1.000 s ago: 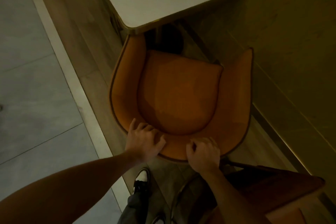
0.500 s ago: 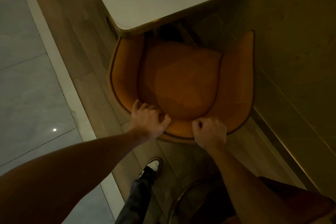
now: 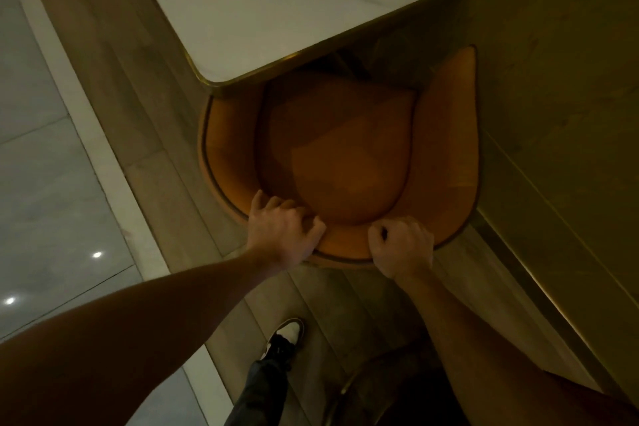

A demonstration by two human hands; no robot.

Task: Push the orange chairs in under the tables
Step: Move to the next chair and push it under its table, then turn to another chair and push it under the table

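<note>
An orange tub chair [image 3: 339, 156] faces a white marble table [image 3: 294, 0] with a brass edge. The front of its seat and its left arm sit under the table's near edge. Its right arm stands beside the table's right corner. My left hand [image 3: 283, 235] grips the top of the curved backrest on the left, fingers curled over the rim. My right hand [image 3: 403, 247] is closed on the same rim just to the right.
A wall [image 3: 553, 79] runs close along the chair's right side. Grey tile floor [image 3: 45, 183] lies left of a pale border strip. My shoe [image 3: 287, 335] is on the wood floor behind the chair. Another chair's dark rounded edge [image 3: 377, 387] shows at the bottom.
The chair has slid forward toward the table, its seat front now under the table edge. Both hands stayed on the backrest and moved forward with it, and my foot stepped forward.
</note>
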